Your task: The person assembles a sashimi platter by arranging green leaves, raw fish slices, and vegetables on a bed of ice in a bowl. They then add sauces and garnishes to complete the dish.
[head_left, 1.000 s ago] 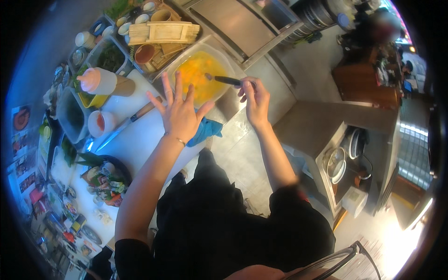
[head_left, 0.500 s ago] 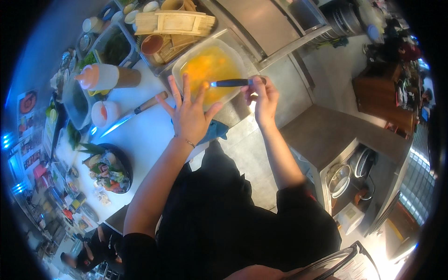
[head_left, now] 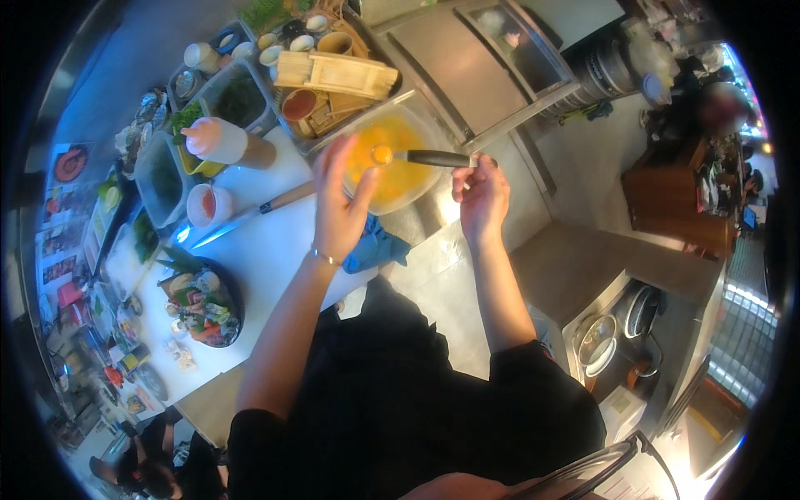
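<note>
Kitchen station, white worktop (head_left: 271, 267). Hands apart: right hand (head_left: 485, 200) pinches the handle end of a dark-handled scoop (head_left: 435, 157), apparently keeping fingers clear of the translucent tub (head_left: 428, 119) of yellow-orange liquid ahead, between both hands. Left hand (head_left: 340, 212), empty, fingers extended, obscures the tub's left edge; wood-handled knife (head_left: 287, 197) beyond its left, blue cloth (head_left: 375, 248) just right

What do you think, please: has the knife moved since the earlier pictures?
No: the knife shows no clear shift either way, judged against the white cup beside it on the worktop.
</note>
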Available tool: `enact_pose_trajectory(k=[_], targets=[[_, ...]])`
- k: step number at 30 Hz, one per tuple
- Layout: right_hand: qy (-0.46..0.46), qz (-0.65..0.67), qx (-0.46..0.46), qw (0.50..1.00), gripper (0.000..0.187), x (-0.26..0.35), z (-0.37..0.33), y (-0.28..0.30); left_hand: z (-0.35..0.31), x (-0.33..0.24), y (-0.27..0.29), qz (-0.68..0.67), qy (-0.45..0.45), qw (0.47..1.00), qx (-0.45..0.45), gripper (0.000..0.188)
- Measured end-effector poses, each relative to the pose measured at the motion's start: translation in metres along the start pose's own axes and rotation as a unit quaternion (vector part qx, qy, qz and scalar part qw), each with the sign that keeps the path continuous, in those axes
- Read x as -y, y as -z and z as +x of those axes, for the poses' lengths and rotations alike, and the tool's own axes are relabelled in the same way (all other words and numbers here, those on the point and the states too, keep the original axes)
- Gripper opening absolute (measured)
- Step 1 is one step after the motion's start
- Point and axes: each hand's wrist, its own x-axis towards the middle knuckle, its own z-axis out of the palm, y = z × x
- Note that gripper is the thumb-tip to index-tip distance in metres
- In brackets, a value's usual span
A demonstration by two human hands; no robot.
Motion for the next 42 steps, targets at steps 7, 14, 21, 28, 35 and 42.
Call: enact_pose_trajectory(k=[7,14,21,28,35,42], targets=[[0.056,-0.008,-0.014,0.998,0.025,0.028,0.003,-0.022,0.029,0.016,-0.018,-0.097,0.047,0.987,0.116,0.024],[0.068,-0.063,-0.066,0.993,0.024,0.007,0.006,0.024,-0.037,0.031,-0.025,0.358,0.028,0.929,0.091,0.051],[0.04,-0.136,-0.116,0.983,0.027,-0.044,-0.009,0.047,-0.137,-0.004,0.105,0.203,-0.043,0.978,0.034,0.049],[-0.036,-0.077,0.08,0.993,0.027,-0.065,-0.136,-0.078,-0.224,0.081,0.388,0.244,0.058,0.936,-0.248,0.025],[-0.235,-0.097,0.113,0.96,0.025,-0.179,-0.253,-0.249,-0.224,0.217,0.515,0.047,0.227,0.972,-0.046,0.04],[-0.137,-0.237,0.203,0.94,0.03,-0.256,-0.304,-0.332,-0.217,0.255,0.514,-0.1,0.182,0.977,0.04,0.034]])
